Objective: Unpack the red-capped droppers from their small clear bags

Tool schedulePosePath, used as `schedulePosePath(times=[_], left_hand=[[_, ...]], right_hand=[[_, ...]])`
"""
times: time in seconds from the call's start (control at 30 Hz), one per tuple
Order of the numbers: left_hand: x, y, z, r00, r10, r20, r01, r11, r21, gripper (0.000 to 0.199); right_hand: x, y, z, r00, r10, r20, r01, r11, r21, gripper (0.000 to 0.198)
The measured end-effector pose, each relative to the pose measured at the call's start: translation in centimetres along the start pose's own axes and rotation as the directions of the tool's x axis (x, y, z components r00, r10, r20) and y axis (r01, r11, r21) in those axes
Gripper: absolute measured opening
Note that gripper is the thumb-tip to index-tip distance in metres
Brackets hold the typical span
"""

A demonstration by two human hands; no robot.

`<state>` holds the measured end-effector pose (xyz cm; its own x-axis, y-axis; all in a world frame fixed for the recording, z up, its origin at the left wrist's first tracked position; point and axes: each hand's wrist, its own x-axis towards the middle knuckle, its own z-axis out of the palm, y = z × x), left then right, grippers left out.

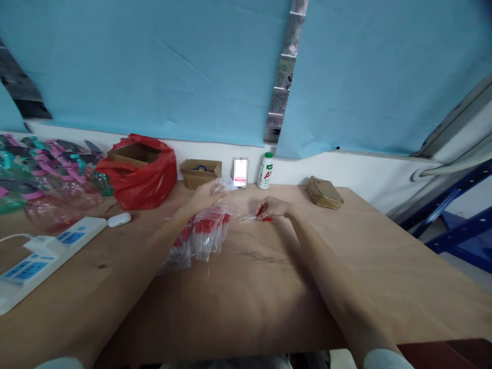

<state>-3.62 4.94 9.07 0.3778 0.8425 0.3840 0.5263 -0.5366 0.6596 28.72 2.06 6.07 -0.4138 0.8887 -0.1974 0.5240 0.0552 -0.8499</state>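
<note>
A clear plastic bag [224, 184] is being pinched between the curled fingers of the left hand [203, 196], raised just above the worktop [269, 287] toward its far edge. A small red piece [265, 215] is being gripped by the closed fingertips of the right hand [274, 207], resting on the worktop just right of the bag. A heap of clear packets with red contents [203, 233] is lying directly under the left wrist, near the middle of the worktop. A red bag holding a cardboard box [140, 171] is standing at the far left, a small open carton [200, 172] beside it along the far edge, then a white bottle with a green cap [265, 170]. A brown packet [324, 192] is lying toward the far right corner. A white power strip [46, 253] is stretching along the left edge, a white oval case [119, 219] just beyond it.
</note>
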Motion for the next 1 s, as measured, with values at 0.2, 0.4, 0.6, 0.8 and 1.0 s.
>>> schedulePosePath(times=[0.2,0.4,0.6,0.8,1.0], left_hand=[[-0.2,0.8,0.0,1.0,0.001,0.004,-0.001,0.999,-0.034,0.05],[-0.4,1.5,-0.2,1.0,0.018,0.001,-0.018,1.0,-0.021,0.053],[-0.5,1.9,-0.2,1.0,0.021,0.0,-0.021,0.999,-0.043,0.049],[-0.4,1.7,-0.2,1.0,0.002,-0.008,-0.002,0.999,-0.036,0.046],[-0.1,1.3,0.0,1.0,0.018,-0.025,-0.019,0.999,-0.039,0.045]], right_hand=[[0.9,-0.3,0.8,0.998,0.04,0.045,-0.032,0.986,-0.163,0.041],[1.0,-1.0,1.3,0.999,-0.01,0.044,0.023,0.95,-0.312,0.028],[0.6,-1.6,1.4,0.999,-0.051,-0.017,0.041,0.925,-0.378,0.022],[-0.1,-2.4,0.7,0.993,-0.089,-0.077,0.054,0.928,-0.369,0.025],[-0.6,-3.1,0.7,0.998,-0.05,0.048,0.066,0.917,-0.394,0.024]])
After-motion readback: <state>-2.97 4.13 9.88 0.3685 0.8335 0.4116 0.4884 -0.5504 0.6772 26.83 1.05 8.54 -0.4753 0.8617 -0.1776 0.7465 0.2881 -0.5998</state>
